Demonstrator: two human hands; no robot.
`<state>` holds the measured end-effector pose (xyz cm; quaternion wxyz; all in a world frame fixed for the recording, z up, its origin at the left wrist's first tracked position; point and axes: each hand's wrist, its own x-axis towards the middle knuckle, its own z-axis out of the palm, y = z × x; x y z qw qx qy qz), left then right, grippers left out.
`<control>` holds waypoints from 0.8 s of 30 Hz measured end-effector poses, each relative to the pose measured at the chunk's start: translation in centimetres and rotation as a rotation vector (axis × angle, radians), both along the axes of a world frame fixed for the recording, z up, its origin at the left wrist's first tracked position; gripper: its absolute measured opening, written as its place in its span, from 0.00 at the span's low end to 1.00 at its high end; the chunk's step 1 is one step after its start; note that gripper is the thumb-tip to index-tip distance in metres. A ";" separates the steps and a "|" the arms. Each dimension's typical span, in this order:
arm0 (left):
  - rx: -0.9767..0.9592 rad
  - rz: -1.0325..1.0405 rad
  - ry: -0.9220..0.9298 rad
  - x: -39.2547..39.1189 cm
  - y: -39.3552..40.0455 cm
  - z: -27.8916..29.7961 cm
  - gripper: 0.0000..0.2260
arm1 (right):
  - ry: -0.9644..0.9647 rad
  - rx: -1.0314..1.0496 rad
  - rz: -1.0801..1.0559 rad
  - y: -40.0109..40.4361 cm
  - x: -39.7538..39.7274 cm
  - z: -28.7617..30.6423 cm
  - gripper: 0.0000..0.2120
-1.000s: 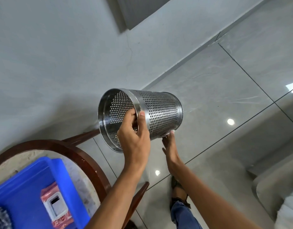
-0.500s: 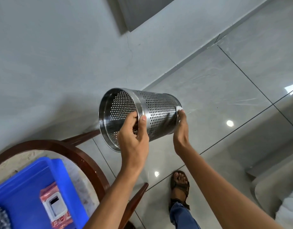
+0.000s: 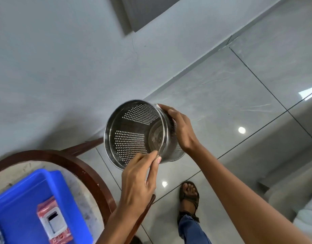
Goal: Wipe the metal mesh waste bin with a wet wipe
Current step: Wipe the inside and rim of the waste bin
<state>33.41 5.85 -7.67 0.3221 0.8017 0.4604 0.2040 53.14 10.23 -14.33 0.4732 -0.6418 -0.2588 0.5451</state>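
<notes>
The perforated metal waste bin [image 3: 132, 138] is held in the air above the floor, its open mouth turned toward me so I see its inside and bottom. My left hand [image 3: 139, 182] pinches the lower rim between thumb and fingers. My right hand [image 3: 179, 127] lies over the bin's outer wall on the right. A small white bit of the wet wipe [image 3: 158, 105] shows at its fingertips near the rim; the remainder is hidden under the hand.
A round wooden-rimmed table [image 3: 78, 166] is at lower left with a blue plastic tray [image 3: 25, 199] holding a red wet-wipe pack [image 3: 53, 224]. Glossy grey floor tiles lie below; my sandalled foot [image 3: 189, 192] stands on them. A grey wall is behind.
The bin has turned so its mouth faces me. My right hand slid with the wipe from the base end along the wall toward the rim. My left hand shifted to the lower rim.
</notes>
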 end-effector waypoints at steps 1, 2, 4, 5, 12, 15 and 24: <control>0.035 -0.019 0.027 -0.3 -0.1 -0.1 0.12 | 0.004 -0.021 -0.032 -0.5 0.2 -0.3 0.24; 0.066 -0.038 0.047 -0.6 -0.3 -0.2 0.12 | 0.001 -0.057 -0.058 -1.0 0.4 -0.7 0.25; 0.106 -0.078 0.078 -1.1 -0.6 -0.3 0.12 | -0.006 -0.141 -0.064 -1.7 0.8 -1.5 0.26; 0.123 -0.102 0.090 -1.3 -0.8 -0.3 0.12 | 0.002 -0.177 -0.056 -1.8 1.0 -1.9 0.26; 0.213 -0.186 0.149 -2.6 -1.2 -1.0 0.13 | 0.120 -0.013 0.000 -0.5 0.1 -0.2 0.26; 0.249 -0.218 0.155 -2.6 -0.7 -1.2 0.12 | 0.118 -0.008 -0.040 0.2 0.3 -0.3 0.27; 0.264 -0.360 0.184 -2.6 1.1 -1.8 0.13 | 0.087 -0.094 -0.041 1.4 1.8 0.2 0.30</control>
